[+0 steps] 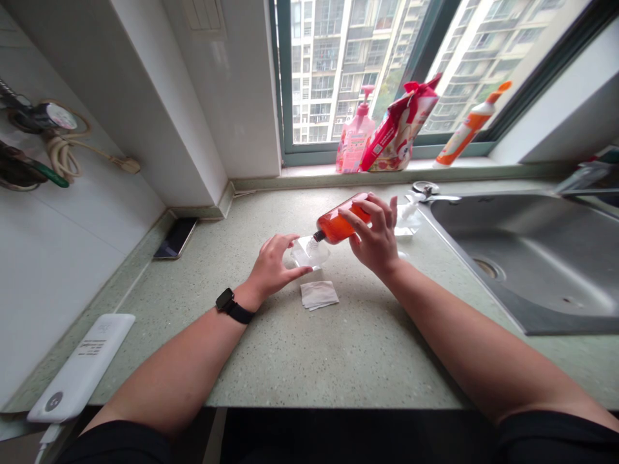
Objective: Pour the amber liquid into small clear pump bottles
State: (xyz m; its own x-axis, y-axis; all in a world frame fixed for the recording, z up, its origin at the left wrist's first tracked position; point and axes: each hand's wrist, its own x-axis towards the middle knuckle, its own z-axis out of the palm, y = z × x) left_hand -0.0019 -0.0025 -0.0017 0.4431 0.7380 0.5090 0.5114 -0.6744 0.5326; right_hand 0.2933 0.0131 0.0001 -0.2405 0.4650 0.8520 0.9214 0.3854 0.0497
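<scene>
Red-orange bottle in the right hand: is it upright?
No, the right hand holds the red-orange bottle tilted, its dark neck angled down at the clear bottle.

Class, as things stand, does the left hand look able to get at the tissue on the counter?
Probably yes: the tissue lies close by, on the near side of the left hand, with nothing covering it. However, that hand is around the clear bottle, so it would likely need to let go first.

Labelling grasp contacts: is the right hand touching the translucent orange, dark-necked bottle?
Touching: the head view shows the right hand holding the translucent orange bottle, fingers over its side and thumb below.
</scene>
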